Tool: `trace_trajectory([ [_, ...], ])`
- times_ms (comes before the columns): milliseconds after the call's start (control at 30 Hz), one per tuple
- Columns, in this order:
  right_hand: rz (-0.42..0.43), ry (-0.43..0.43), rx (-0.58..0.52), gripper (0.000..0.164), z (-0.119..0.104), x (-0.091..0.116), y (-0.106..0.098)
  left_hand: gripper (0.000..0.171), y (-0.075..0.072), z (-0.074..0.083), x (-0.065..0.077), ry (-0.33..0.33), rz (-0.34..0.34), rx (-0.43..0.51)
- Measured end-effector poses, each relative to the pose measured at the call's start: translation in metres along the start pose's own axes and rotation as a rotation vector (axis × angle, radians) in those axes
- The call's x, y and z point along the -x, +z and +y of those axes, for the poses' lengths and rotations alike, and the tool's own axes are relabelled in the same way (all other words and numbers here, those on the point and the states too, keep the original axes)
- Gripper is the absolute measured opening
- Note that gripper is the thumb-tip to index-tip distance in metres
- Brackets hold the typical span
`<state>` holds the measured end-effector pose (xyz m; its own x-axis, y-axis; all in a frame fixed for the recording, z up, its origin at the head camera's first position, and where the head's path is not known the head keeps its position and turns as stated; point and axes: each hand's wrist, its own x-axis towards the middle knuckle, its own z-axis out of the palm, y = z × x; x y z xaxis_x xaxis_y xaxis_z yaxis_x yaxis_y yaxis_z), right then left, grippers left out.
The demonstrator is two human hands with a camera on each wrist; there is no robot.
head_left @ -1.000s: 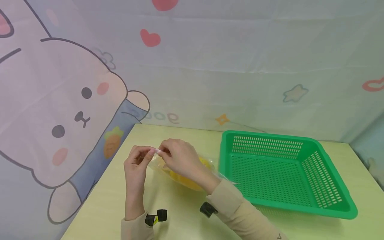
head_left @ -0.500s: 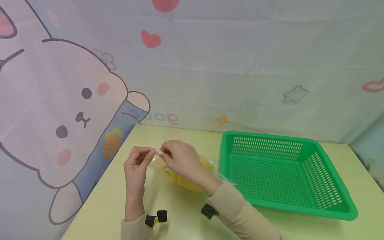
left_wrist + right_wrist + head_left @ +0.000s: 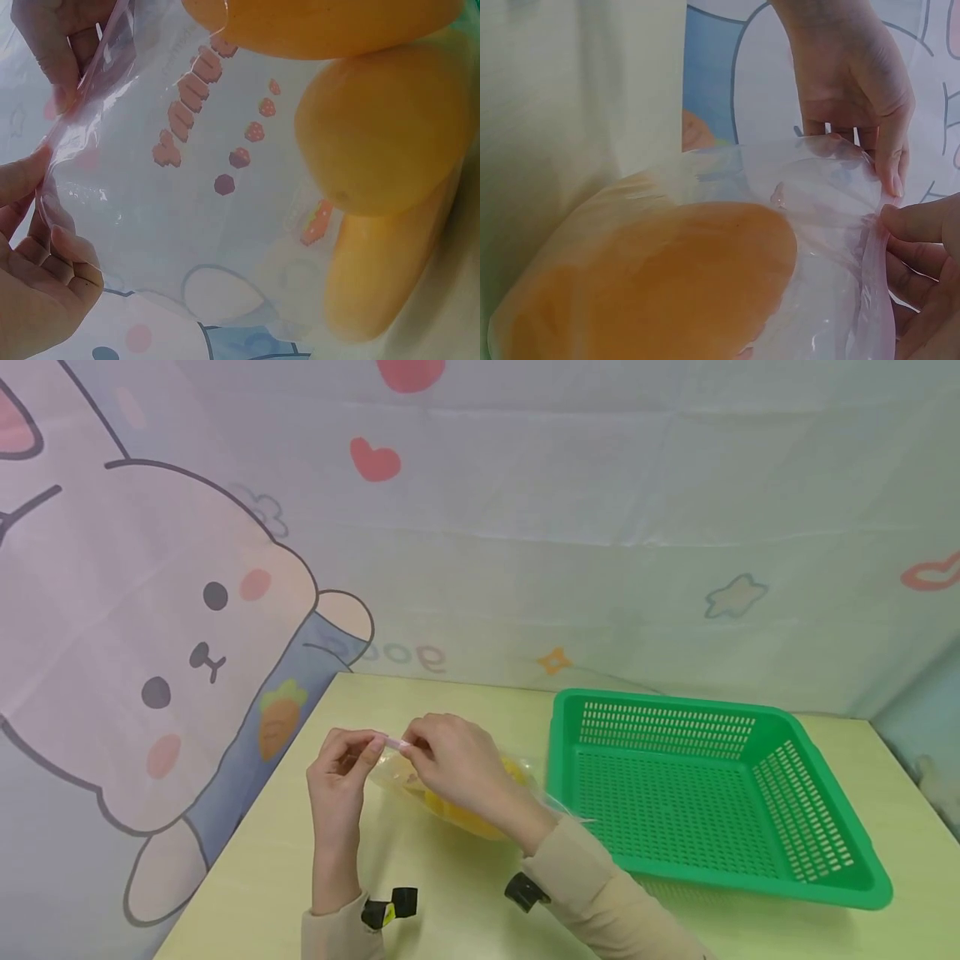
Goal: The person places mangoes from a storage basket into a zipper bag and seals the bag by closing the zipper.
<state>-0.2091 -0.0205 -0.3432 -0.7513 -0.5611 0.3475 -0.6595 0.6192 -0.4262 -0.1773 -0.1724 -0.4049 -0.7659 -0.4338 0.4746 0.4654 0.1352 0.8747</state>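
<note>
A clear zip-top bag [image 3: 389, 767] with a pink strip [image 3: 393, 742] along its mouth is between both hands over the table. My left hand [image 3: 337, 781] pinches one end of the strip between thumb and fingers. A short way along, my right hand [image 3: 457, 760] pinches the same strip, its forearm crossing over the bag. Inside the bag lie smooth yellow fruit-like pieces: a rounded one [image 3: 382, 127], a long one [image 3: 382, 285] and another [image 3: 330, 22] at the top of the left wrist view. Pink lettering and small strawberries are printed on the film.
A green plastic basket [image 3: 832, 793] with slotted walls stands right of the bag, whose far corner reaches close to its near left side. The pale yellow table [image 3: 247, 893] meets a cartoon-printed cloth [image 3: 525, 568] behind. Each wrist wears a black camera [image 3: 525, 891].
My right hand has slid slightly to the right along the strip, so a longer pink stretch shows between the hands. The left hand and basket stay nearly still.
</note>
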Motion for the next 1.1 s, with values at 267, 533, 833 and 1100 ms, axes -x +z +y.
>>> trace_trajectory([
  [267, -0.003, 0.003, 0.004, 0.013, 0.0024, 0.0024, -0.0002, 0.016, 0.0016, -0.0007, -0.0007, -0.005, 0.003, -0.009],
  [533, -0.001, 0.005, -0.004, 0.013, 0.0041, 0.0042, 0.0001, 0.016, 0.0017, -0.0012, -0.0005, -0.013, 0.003, -0.013],
  [833, -0.001, 0.006, 0.006, 0.013, 0.0071, 0.0059, 0.0024, 0.016, 0.0013, -0.0044, -0.001, -0.006, 0.006, 0.01],
  [1100, 0.002, 0.012, 0.012, 0.013, 0.0084, 0.0062, 0.0032, 0.016, 0.0019, -0.0067, -0.0011, 0.016, 0.01, 0.017],
])
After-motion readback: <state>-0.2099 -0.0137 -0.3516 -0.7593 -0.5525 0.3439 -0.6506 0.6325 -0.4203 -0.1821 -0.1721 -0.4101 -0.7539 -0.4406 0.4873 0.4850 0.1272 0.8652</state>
